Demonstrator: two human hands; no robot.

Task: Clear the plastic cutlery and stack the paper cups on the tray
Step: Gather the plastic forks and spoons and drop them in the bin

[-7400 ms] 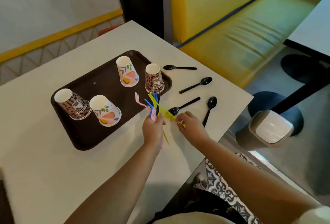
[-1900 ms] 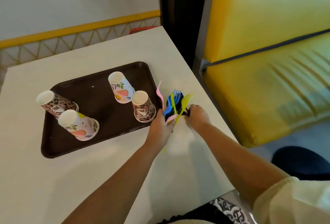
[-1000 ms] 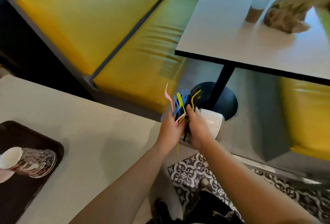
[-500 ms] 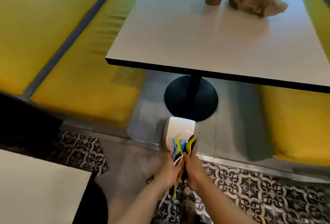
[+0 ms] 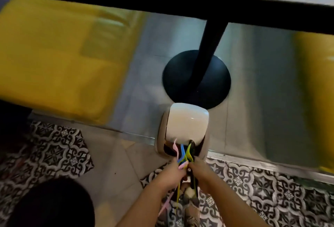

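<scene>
Closer now than half a second ago, my left hand (image 5: pixel 173 171) and right hand (image 5: pixel 199 169) both grip the bundle of plastic cutlery (image 5: pixel 184 154), whose pink, blue, yellow and black tips reach the dark opening of the bin (image 5: pixel 160 136) just beyond my fingers. Its white swing lid (image 5: pixel 187 123) hangs over that opening, in the way of the tips. Past the bin stands a black table base (image 5: pixel 180 76), with a yellow bench (image 5: pixel 54 60) off beyond my left hand.
</scene>
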